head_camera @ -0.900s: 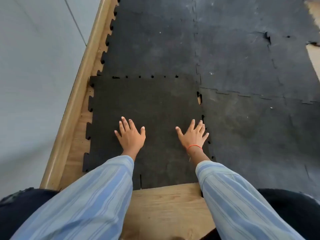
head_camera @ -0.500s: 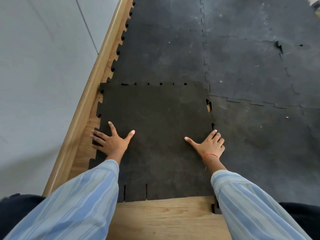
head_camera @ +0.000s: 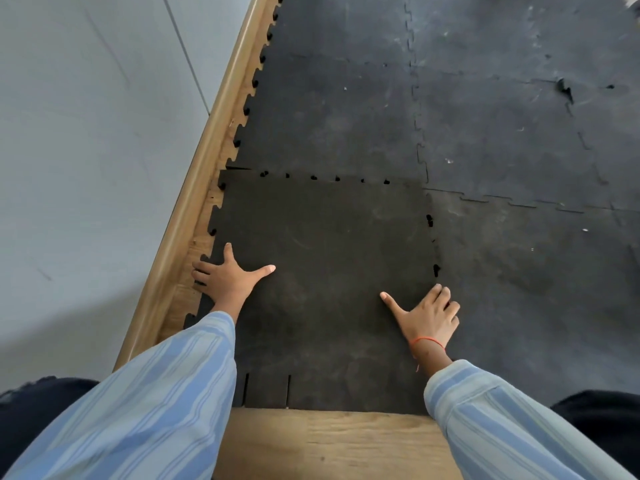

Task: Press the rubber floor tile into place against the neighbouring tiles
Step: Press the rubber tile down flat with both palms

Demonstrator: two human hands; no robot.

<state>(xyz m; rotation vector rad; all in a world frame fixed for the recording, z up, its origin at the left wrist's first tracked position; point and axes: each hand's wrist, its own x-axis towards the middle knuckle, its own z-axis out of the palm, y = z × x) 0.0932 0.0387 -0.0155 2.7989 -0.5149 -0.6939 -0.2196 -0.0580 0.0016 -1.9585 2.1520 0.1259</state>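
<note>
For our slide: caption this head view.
Two bare hands, left and right, press a dark interlocking rubber floor tile flat.

Soft even daylight, faint shadows (edges bowed by wide-angle), slight blur.

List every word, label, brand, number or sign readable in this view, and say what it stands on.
None can be read. The rubber floor tile, the neighbouring tiles, the wall, the wooden skirting, the bare wooden floor and the striped sleeves show no print. The pale flecks on the tiles are scuffs, not writing.
</note>
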